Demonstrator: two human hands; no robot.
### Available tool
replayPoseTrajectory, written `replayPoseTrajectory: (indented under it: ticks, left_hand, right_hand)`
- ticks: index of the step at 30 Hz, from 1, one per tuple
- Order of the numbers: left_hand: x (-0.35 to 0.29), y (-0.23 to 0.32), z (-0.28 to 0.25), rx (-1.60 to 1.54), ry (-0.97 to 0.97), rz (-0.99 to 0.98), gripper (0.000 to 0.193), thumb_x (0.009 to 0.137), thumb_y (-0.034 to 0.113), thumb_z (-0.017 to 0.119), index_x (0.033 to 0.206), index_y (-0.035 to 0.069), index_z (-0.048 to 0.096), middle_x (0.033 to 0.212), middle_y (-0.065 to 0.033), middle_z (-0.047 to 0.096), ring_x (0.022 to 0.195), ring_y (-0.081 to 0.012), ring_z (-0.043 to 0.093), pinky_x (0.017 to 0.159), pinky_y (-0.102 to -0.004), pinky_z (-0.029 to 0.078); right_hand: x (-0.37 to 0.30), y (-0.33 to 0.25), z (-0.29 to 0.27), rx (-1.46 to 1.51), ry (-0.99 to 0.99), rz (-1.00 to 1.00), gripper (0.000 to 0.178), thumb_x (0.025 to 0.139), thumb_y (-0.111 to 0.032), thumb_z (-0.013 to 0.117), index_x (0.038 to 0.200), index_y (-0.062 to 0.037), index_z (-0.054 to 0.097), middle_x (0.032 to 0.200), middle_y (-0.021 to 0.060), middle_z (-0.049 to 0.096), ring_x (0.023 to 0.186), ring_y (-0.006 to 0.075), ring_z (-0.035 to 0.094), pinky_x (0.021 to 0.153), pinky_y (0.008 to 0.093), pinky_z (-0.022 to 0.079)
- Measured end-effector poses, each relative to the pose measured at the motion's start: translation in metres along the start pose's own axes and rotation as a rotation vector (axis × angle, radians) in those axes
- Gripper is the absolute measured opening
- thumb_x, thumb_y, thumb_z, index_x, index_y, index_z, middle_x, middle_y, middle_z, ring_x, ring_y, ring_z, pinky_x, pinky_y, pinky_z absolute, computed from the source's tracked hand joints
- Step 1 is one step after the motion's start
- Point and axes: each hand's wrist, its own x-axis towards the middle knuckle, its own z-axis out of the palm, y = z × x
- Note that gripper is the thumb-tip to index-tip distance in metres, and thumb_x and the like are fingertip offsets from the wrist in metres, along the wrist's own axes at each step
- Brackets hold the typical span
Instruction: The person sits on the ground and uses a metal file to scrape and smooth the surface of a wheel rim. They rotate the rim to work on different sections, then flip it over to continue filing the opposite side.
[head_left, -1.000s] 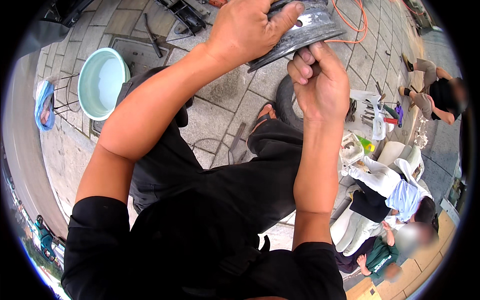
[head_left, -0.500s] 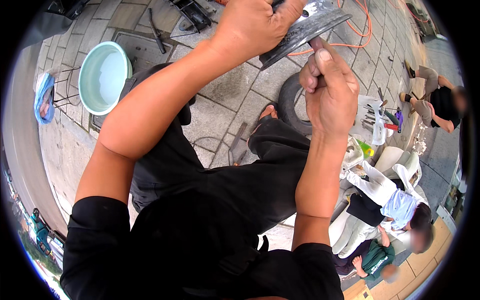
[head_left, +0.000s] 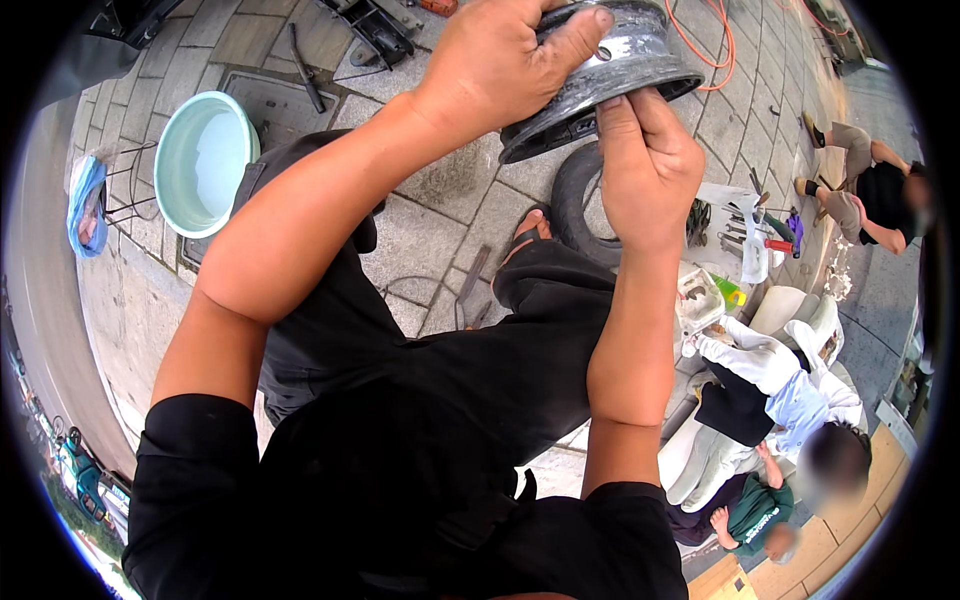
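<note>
From far away, I see the metal wheel rim [head_left: 622, 78] raised above the pavement [head_left: 435, 235]. My left hand [head_left: 497, 62] has its grip clamped over one side, probably bearing weight; the right hand [head_left: 652, 172] pinches the lower flange, perhaps for steadying.

The top edge crops the left hand [head_left: 495, 55] and wheel [head_left: 625, 65]; the right hand [head_left: 650, 170] hides part of the tire [head_left: 572, 205]; a nearby person's head [head_left: 836, 462] is blurred.
</note>
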Motion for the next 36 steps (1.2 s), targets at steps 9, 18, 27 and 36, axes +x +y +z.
replayPoseTrajectory:
  ticks: [9,18,27,36]
  left_hand:
    - [-0.004,0.0,0.005,0.001,0.03,-0.021,0.04,0.102,0.028,0.076,0.081,0.003,0.053,0.069,-0.0165,0.049,0.062,-0.0313,0.048,0.061,-0.0446,0.044]
    - [-0.003,-0.004,0.004,0.032,0.045,0.109,0.037,0.101,0.03,0.077,0.087,0.004,0.054,0.07,-0.0177,0.054,0.061,-0.0336,0.057,0.058,-0.046,0.045]
    - [0.003,-0.013,0.002,0.067,0.079,0.127,0.037,0.101,0.027,0.077,0.086,0.003,0.054,0.07,-0.0163,0.052,0.064,-0.0332,0.049,0.063,-0.0438,0.044]
    - [0.002,-0.002,0.01,-0.059,0.022,0.038,0.037,0.099,0.025,0.078,0.082,0.004,0.053,0.07,-0.0173,0.053,0.067,-0.0361,0.051,0.071,-0.0446,0.045]
  right_hand:
    - [0.0,0.008,-0.003,0.18,-0.032,0.058,0.018,0.106,-0.003,0.066,0.117,0.0081,0.075,0.095,-0.0004,0.07,0.087,0.0049,0.057,0.076,0.0223,0.048]
    - [-0.003,0.001,0.0,0.398,0.014,0.176,0.013,0.105,-0.003,0.064,0.102,0.0067,0.071,0.08,0.003,0.059,0.065,0.0101,0.048,0.059,0.0264,0.039]
    - [0.0,-0.011,-0.001,0.734,0.05,0.396,0.019,0.105,-0.008,0.063,0.109,0.0088,0.07,0.079,0.0036,0.057,0.065,0.0118,0.05,0.058,0.026,0.039]
    - [0.003,-0.005,-0.014,0.971,-0.009,0.464,0.015,0.105,-0.01,0.06,0.107,0.0044,0.064,0.083,0.0044,0.055,0.066,0.0123,0.047,0.058,0.0274,0.037]
